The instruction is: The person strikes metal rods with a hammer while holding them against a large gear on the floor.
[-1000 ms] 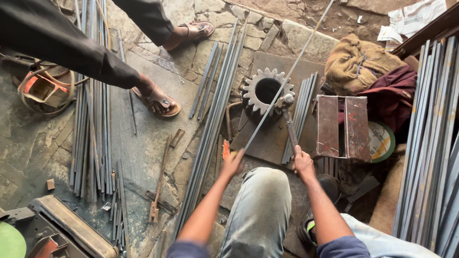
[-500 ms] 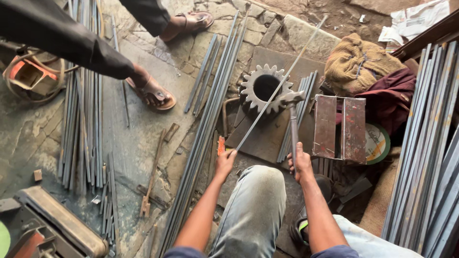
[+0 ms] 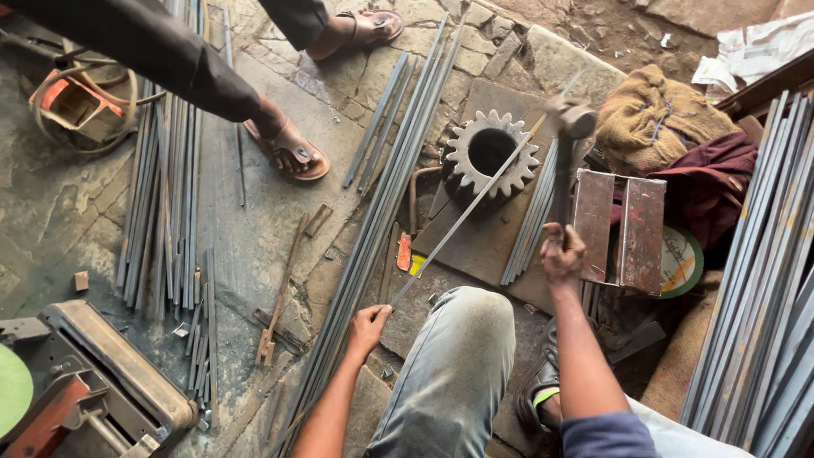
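My left hand [image 3: 369, 325] grips the near end of a long thin steel rod [image 3: 466, 215] that lies slanted across a big steel gear [image 3: 490, 155]. The gear rests on a flat metal plate [image 3: 483, 242]. My right hand [image 3: 563, 255] holds the handle of a hammer [image 3: 573, 120], raised with its head blurred above and to the right of the gear. My knee in grey trousers [image 3: 458, 356] sits between my two arms.
Bundles of steel rods lie on the stone floor [image 3: 381, 195] [image 3: 161, 187] and lean at the right [image 3: 763, 297]. Another person's sandalled feet [image 3: 288, 148] stand at the upper left. A metal box frame [image 3: 619, 229], a burlap sack [image 3: 657, 114] and a machine [image 3: 110, 382] surround me.
My right hand has lifted the hammer up off the gear, so its head is now raised and blurred. My left hand still holds the rod on the gear.
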